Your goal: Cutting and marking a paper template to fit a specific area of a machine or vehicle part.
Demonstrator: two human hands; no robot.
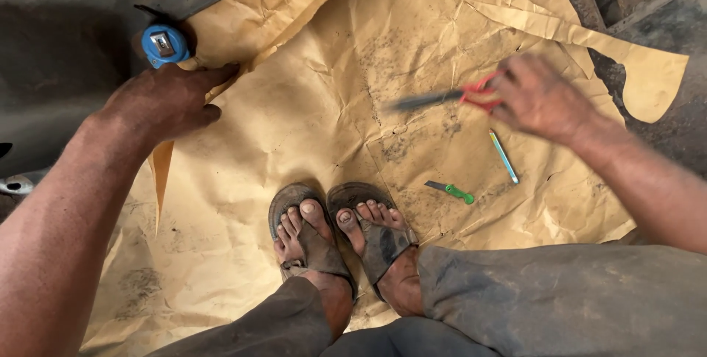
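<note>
Here, the right hand [541, 98] grips red-handled scissors [449, 96] (blurred) above brown paper [331, 121]; the left hand [166, 99], fingers loosely spread, presses the paper near a blue tape measure [165, 45].

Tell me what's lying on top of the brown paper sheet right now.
On the brown paper: a green utility knife, a light-blue pen and both sandalled feet. The left hand presses its edge. Whatever lies beneath is covered.

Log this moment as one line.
left hand: flat on brown paper, beside blue tape measure | right hand: holds red-handled scissors, blurred | pen, green utility knife on paper
</note>
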